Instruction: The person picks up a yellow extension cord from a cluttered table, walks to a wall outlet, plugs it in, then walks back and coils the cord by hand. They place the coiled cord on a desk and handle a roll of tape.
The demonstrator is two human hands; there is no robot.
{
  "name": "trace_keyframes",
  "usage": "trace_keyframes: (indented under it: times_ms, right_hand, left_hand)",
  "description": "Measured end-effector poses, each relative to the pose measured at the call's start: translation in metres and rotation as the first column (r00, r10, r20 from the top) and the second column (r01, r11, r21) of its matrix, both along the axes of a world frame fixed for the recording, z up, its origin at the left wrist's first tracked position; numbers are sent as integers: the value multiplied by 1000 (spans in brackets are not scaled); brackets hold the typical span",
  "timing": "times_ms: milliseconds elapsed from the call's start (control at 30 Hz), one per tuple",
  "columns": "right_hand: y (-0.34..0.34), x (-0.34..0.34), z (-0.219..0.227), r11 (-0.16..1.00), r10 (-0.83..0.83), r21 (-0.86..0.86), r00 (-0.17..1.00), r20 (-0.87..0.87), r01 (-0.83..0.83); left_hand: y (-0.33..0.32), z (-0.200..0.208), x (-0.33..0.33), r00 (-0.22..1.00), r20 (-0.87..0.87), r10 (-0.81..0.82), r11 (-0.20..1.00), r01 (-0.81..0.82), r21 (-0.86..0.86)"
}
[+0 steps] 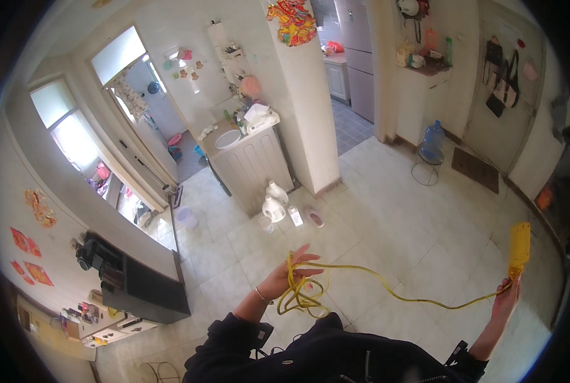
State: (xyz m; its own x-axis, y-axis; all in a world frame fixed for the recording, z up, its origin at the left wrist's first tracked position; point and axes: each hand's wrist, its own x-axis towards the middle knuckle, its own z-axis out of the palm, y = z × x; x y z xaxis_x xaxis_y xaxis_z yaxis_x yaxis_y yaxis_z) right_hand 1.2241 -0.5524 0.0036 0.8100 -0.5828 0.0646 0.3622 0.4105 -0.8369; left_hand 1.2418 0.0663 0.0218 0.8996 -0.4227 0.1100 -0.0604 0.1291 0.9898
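Observation:
Loops of a yellow cord (290,299) hang around my left hand (292,271), which is in front of my body. Its fingers point outward to the right, with the coils draped over the palm and below it. From there a slack length of the cord sags across to the far right. There my right hand (507,297) grips the lower end of a yellow power strip (519,247), held upright where the cord joins it. The fingers of that hand are wrapped round and partly hidden.
White jugs (273,207), a small white bottle (295,216) and a shoe (314,216) are on the tiled floor before a washing machine (253,166). A blue water bottle (432,142) stands on a wire stool at the right. A dark cabinet (144,281) is at the left.

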Motion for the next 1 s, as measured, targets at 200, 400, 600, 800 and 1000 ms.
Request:
trace_keyframes:
  times_ms: [200, 400, 600, 800, 1000]
  right_hand:
    - [65, 102, 10, 991, 121, -60, 991, 56, -117]
    - [105, 161, 38, 967, 154, -216, 986, 67, -137]
    - [120, 194, 52, 980, 20, -194, 995, -94, -38]
    - [112, 208, 65, 965, 38, -250, 983, -179, -83]
    - [52, 226, 67, 976, 46, -206, 993, -113, -69]
  left_hand:
    - [19, -6, 104, 971, -203, 130, 855, -213, -473]
    - [19, -6, 234, 949, 201, -242, 955, 198, 219]
    - [-26, -5, 309, 965, -53, -257, 903, 259, 342]
    - [-97, 18, 357, 908, -308, -283, 956, 243, -163]
    - [-195, 14, 409, 814, -535, -226, 953, 72, -294]
